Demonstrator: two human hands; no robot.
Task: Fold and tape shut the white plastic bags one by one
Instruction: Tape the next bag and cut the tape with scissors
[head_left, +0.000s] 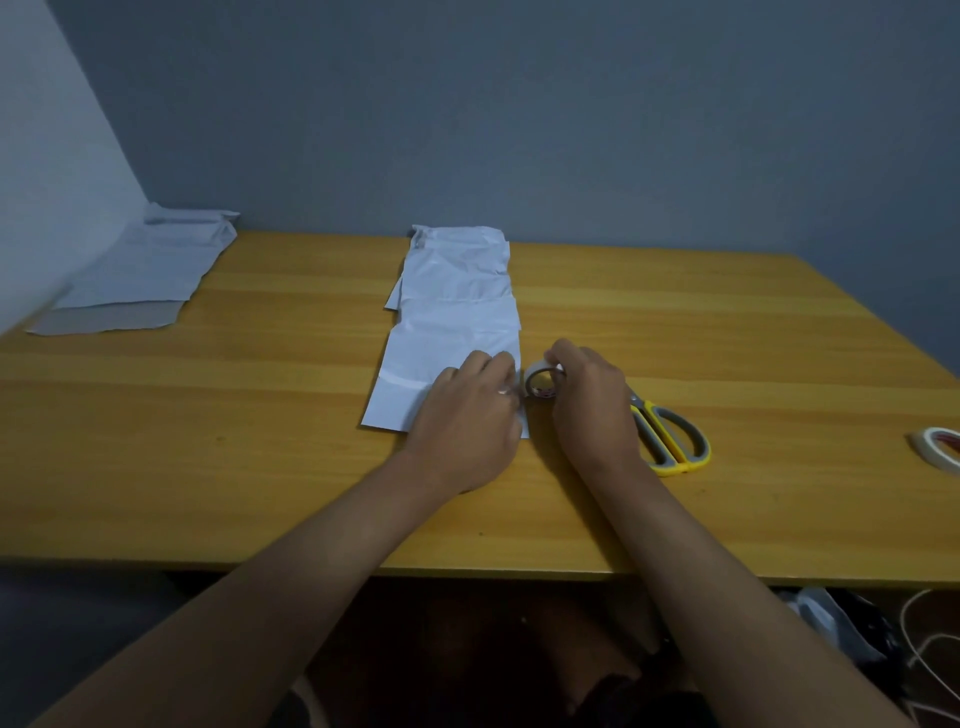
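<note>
While the long white bag (451, 322) is lying flat down the middle of the wooden table (260, 415), both hands are working at its near right corner. The left hand (467, 415) is resting on the bag's near end, fingers curled down toward the edge — whether they are pinching a strip of tape cannot be told, since the knuckles are hiding it. The right hand (587, 400) is gripping a small roll of tape (540, 383), fingers curled over its top, the roll standing on edge just beside the bag's right border and nearly touching the left fingertips.

Behind the right wrist, yellow and grey scissors (670, 436) are lying on the table, their blades partly hidden by the hand. A second roll of tape (937, 447) is sitting at the far right edge of the view — cut off by the frame. More bags (140, 275) are lying in the far left corner, well apart from the hands, against the wall (519, 130).
</note>
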